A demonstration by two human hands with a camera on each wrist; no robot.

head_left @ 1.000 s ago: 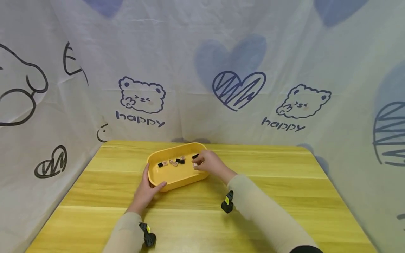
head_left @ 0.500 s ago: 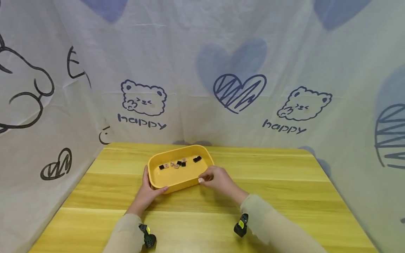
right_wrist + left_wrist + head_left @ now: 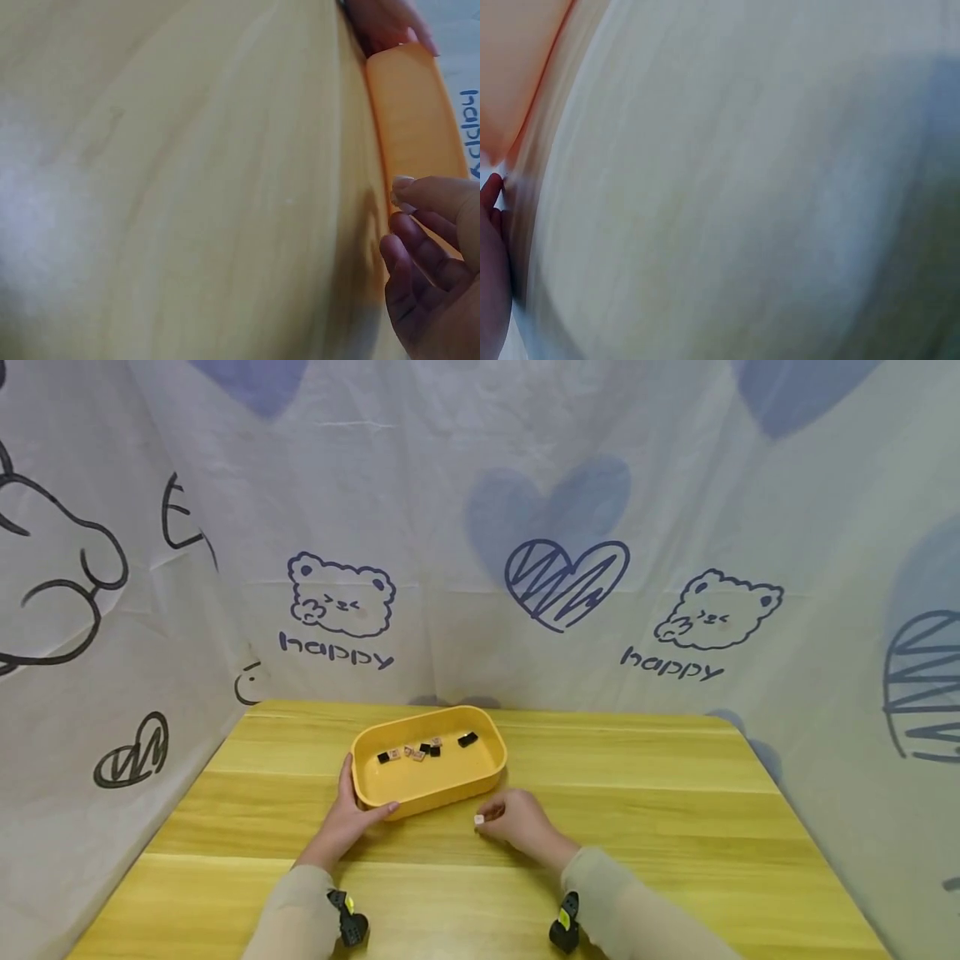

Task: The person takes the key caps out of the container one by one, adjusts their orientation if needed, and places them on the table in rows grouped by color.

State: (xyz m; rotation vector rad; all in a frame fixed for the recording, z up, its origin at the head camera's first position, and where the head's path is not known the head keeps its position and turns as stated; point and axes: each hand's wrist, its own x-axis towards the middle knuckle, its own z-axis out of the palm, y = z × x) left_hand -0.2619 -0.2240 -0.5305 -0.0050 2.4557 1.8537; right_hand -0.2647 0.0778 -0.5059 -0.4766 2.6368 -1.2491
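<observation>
white piece (image 3: 479,819) pinched by right hand (image 3: 523,822), thumb to fingertip, just outside yellow tray (image 3: 450,795), near side; left hand (image 3: 348,825) clasps tray's left end, thumb spread from fingers, probably steadying it; black pieces (image 3: 435,752), pinkish pieces (image 3: 417,756) inside.

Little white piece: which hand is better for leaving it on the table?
The right, most likely: the right grip pinches the white piece in front of the yellow box, over the wooden table. The left grip is busy holding the box's left end.
</observation>
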